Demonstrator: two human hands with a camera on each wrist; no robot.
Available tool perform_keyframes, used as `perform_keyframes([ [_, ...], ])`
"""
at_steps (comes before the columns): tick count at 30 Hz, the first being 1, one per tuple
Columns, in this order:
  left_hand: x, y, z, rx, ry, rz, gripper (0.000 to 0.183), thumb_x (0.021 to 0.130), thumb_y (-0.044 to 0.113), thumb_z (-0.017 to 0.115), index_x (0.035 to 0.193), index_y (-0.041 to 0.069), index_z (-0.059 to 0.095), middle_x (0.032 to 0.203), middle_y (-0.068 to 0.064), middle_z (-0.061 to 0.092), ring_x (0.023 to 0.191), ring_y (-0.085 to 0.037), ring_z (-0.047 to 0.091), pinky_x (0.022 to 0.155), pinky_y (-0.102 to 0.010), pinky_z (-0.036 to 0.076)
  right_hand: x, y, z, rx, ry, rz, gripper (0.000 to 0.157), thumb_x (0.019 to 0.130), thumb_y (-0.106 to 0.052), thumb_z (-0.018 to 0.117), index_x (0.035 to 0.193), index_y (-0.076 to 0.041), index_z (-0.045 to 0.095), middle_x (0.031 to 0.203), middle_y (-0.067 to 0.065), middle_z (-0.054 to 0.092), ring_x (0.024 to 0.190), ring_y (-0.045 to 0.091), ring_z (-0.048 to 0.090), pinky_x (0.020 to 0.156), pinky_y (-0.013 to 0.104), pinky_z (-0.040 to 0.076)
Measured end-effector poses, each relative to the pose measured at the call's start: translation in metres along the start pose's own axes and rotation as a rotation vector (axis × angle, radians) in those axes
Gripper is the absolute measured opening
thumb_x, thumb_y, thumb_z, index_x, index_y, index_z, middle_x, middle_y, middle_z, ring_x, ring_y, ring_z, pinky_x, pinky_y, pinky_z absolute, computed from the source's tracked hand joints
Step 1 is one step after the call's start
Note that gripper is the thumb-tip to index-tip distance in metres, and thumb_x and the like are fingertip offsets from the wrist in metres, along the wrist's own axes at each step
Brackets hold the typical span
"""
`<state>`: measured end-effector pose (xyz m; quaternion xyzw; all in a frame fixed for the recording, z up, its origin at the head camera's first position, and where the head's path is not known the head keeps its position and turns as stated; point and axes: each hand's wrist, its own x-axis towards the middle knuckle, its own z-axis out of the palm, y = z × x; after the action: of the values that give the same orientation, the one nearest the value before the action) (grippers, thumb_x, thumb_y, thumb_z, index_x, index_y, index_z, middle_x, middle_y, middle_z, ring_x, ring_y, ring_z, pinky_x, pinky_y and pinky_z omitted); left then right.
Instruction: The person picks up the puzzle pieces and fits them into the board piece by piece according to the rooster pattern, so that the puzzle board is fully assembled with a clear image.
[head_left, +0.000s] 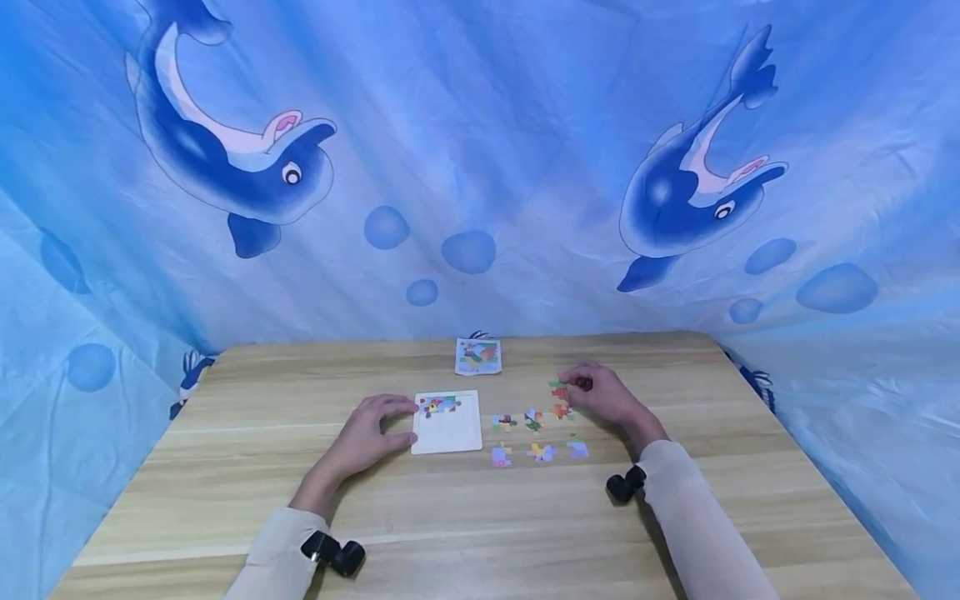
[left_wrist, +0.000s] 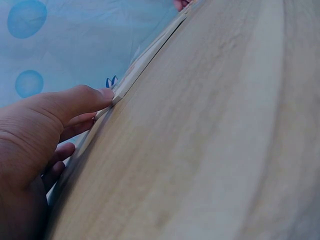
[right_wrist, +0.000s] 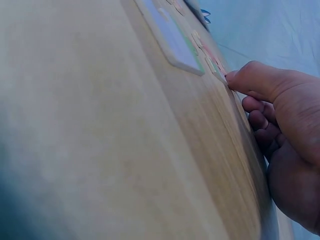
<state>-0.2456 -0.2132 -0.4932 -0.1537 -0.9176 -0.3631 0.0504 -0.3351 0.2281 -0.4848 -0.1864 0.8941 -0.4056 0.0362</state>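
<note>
A white puzzle board lies on the table with several joined puzzle pieces in its upper left part. My left hand rests at the board's left edge, thumb and index finger apart and touching it; in the left wrist view the thumb lies on a corner. To the right, my right hand pinches a red and green puzzle piece low at the table. In the right wrist view its thumb touches the piece's edge, the other fingers curl under, and the index fingertip is hidden.
Loose puzzle pieces lie in rows between the board and my right hand, with more puzzle pieces nearer me. A picture card lies at the back edge of the wooden table. A blue dolphin curtain hangs behind.
</note>
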Motion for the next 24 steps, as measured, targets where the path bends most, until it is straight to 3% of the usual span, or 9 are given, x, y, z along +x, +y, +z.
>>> perform_keyframes([
  [16,-0.001,-0.001,0.002,0.000,0.003,0.009,0.047,0.083,0.030,0.086,0.127,0.019,0.073,0.141,-0.008,0.065,0.139,-0.040,0.051,0.118,-0.066,0.034,-0.002,0.005,0.005,-0.013,0.062,-0.040,0.030,0.090,-0.018,0.078,0.118,-0.008,0.075,0.111,0.009,0.067,0.097,0.018,0.061,0.081,0.024,0.054],
  [24,0.000,0.000,0.002,0.006,0.004,0.004,0.047,0.083,0.029,0.085,0.128,0.019,0.073,0.142,-0.008,0.065,0.139,-0.039,0.051,0.118,-0.066,0.035,0.004,-0.008,0.011,0.001,0.070,-0.044,0.033,0.090,-0.019,0.078,0.120,-0.006,0.074,0.110,0.010,0.069,0.096,0.019,0.063,0.079,0.026,0.055],
])
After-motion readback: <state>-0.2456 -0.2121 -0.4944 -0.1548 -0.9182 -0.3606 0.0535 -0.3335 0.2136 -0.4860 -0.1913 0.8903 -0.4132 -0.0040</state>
